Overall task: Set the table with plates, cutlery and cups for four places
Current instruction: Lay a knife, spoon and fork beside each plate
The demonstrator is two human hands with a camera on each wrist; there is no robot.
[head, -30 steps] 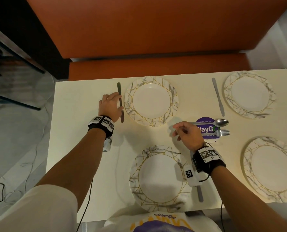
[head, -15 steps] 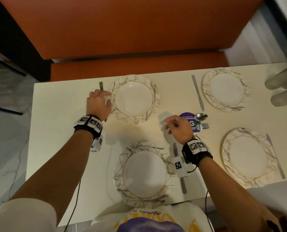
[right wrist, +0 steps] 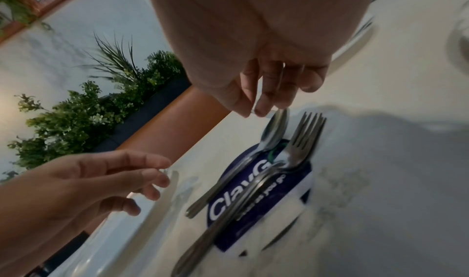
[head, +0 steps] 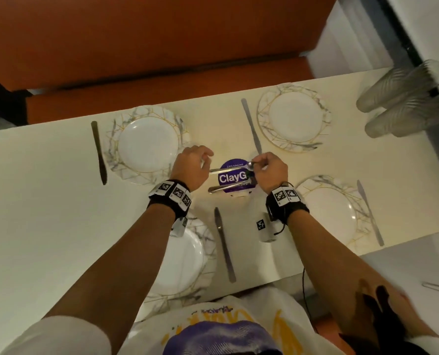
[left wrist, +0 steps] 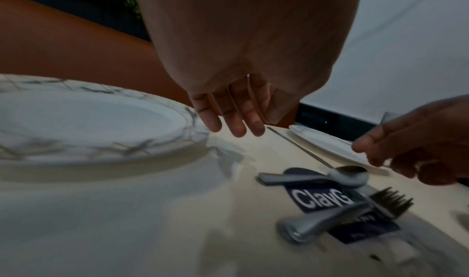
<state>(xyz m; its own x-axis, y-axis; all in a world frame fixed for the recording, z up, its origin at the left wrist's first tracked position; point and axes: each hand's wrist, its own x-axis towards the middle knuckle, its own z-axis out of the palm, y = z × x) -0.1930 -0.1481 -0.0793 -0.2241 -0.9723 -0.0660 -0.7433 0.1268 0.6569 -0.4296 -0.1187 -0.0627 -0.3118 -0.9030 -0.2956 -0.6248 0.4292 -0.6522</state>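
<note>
Spoons [head: 230, 168] and forks [head: 228, 187] lie stacked in two bundles across a round purple card [head: 233, 178] printed "ClayG", at the middle of the cream worktop [head: 46, 213]; the handles point toward the left hand, the bowls and tines toward the right. Left hand [head: 191, 168]: poised just above the spoon handles, fingers [left wrist: 234, 118] loosely extended and parted, its grip relaxed and empty. Right hand [head: 269, 171]: above the spoon bowls, thumb and fingertips [right wrist: 261, 108] drawn together right at the tip of the top spoon; whether this grip has actually closed on the spoon cannot be told. Four marble-patterned plates surround the card: far left [head: 146, 144], far right [head: 294, 119], near left [head: 187, 260] partly under the left forearm, and near right [head: 331, 213]. A knife lies beside each: left of the far-left plate [head: 99, 152], left of the far-right plate [head: 251, 126], right of the near-left plate [head: 224, 244], right of the near-right plate [head: 369, 211]. Ribbed clear cups [head: 403, 98] lie on their sides at the far right end. An orange bench [head: 162, 96] runs along the far edge.
</note>
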